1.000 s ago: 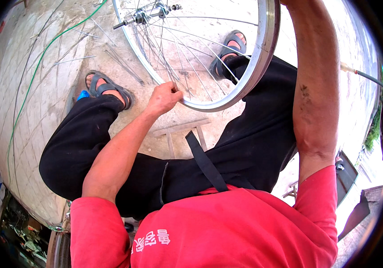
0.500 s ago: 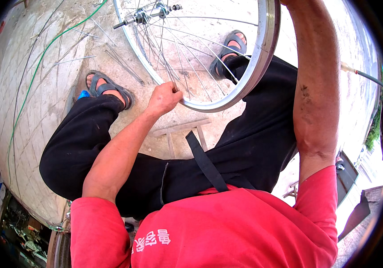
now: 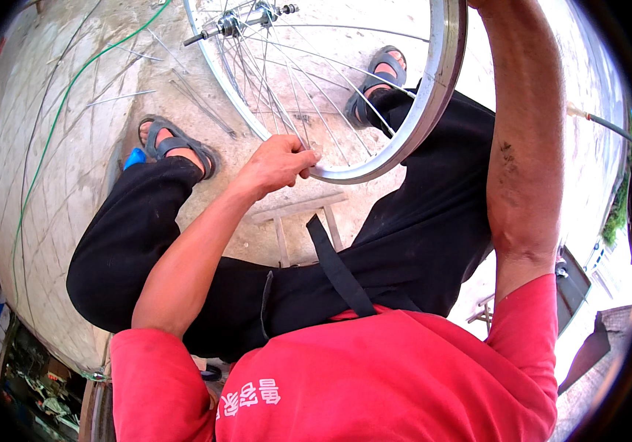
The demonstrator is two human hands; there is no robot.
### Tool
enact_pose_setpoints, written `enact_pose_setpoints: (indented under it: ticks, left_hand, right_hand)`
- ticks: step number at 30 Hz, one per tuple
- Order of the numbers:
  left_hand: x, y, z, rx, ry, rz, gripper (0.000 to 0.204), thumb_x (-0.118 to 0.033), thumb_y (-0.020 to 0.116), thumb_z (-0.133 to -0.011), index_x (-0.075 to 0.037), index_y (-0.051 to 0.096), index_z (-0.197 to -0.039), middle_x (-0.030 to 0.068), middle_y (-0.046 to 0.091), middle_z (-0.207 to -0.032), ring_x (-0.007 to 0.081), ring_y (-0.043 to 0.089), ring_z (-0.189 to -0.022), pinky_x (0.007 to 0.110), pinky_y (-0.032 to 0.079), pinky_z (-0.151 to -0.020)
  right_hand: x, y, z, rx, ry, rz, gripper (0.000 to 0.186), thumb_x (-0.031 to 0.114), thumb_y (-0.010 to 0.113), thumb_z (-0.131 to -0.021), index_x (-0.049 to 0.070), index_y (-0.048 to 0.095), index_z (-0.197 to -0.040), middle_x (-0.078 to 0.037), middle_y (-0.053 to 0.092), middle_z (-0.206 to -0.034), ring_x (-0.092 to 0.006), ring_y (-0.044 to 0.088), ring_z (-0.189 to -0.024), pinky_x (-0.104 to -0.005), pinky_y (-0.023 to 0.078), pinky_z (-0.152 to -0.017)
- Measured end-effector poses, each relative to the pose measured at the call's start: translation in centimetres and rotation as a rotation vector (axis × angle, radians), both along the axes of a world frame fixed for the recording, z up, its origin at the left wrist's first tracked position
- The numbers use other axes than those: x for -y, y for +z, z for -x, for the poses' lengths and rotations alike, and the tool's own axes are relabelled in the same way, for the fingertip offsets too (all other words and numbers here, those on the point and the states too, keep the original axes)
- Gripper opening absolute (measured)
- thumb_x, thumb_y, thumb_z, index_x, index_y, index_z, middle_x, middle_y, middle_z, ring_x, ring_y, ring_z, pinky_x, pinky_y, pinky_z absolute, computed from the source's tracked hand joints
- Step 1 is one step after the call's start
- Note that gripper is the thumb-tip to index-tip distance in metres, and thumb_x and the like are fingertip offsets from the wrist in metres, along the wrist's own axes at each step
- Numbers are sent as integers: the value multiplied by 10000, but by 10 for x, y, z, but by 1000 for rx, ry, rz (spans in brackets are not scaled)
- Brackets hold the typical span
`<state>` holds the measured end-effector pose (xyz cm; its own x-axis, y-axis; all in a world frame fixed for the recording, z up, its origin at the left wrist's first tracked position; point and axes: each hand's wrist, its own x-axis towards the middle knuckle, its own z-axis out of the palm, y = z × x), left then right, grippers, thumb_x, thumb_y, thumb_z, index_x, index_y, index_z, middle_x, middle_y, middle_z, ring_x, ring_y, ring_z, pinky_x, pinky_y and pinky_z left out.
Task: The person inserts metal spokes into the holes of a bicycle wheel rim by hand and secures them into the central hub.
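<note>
A bicycle wheel point(image 3: 392, 163) with a silver rim is held tilted between my legs, its upper part cut off by the frame. Thin spokes point(image 3: 328, 118) run from the rim to the metal hub point(image 3: 229, 26), whose axle sticks out. My left hand point(image 3: 281, 162) is closed on the lower left of the rim, thumb and fingers pinched where spokes meet it. At the top edge, only a sliver of my right hand point(image 3: 482, 4) shows beside the rim's right side; its fingers are hidden.
Loose spokes point(image 3: 202, 108) lie on the concrete floor to the left of the wheel. A green cord point(image 3: 71, 90) and a dark cable run along the floor. Below the wheel is a wooden frame point(image 3: 297, 208). At the right is a hose point(image 3: 602, 122); clutter fills the lower left.
My left hand has slid a little to the right along the rim, its thumb now stretched further over it. The wheel has shifted only slightly.
</note>
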<state>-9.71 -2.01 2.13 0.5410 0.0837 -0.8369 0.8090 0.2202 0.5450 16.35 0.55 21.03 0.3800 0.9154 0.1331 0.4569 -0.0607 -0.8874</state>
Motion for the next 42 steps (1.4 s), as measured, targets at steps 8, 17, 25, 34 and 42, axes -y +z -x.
enact_pose_setpoints:
  ticks: [8, 17, 25, 34, 42]
  left_hand:
    - [15, -6, 3, 156, 171, 77, 321, -293, 702, -983, 14, 654, -905, 76, 663, -739, 101, 537, -585, 260, 438, -515]
    - [16, -12, 2, 171, 200, 105, 286, -272, 703, -984, -1, 653, -908, 51, 630, -712, 101, 528, -584, 268, 431, -515]
    - [17, -5, -1, 168, 199, 170, 269, -264, 694, -989, -12, 637, -915, 44, 626, -713, 89, 519, -587, 253, 423, -513]
    - [19, -8, 4, 145, 245, 133, 265, -264, 689, -989, -4, 647, -953, 50, 634, -741, 92, 510, -584, 256, 423, -510]
    - [-9, -21, 4, 155, 535, 13, 246, -177, 688, -950, 29, 611, -1060, 92, 673, -803, 104, 518, -538, 265, 422, -478]
  right_hand:
    - [3, -2, 6, -5, 54, -80, 244, 196, 587, -977, -9, 587, -1109, -152, 668, -1095, -234, 719, -1029, -370, 553, -840]
    - [-1, -4, 7, -35, -19, -110, 197, 176, 594, -972, 5, 618, -1068, -117, 690, -1037, -214, 734, -973, -355, 542, -814]
    - [-1, 5, 12, 49, 146, -124, 318, 228, 608, -982, -20, 628, -1181, -140, 709, -1085, -222, 731, -1009, -358, 574, -823]
    - [-4, 9, 22, 18, 80, -82, 435, 196, 555, -945, -25, 578, -1319, -152, 675, -1205, -219, 708, -1009, -349, 554, -841]
    - [-5, 14, 27, -105, 31, -31, 598, 167, 554, -876, -32, 491, -1436, -146, 651, -1260, -218, 700, -1003, -338, 544, -841]
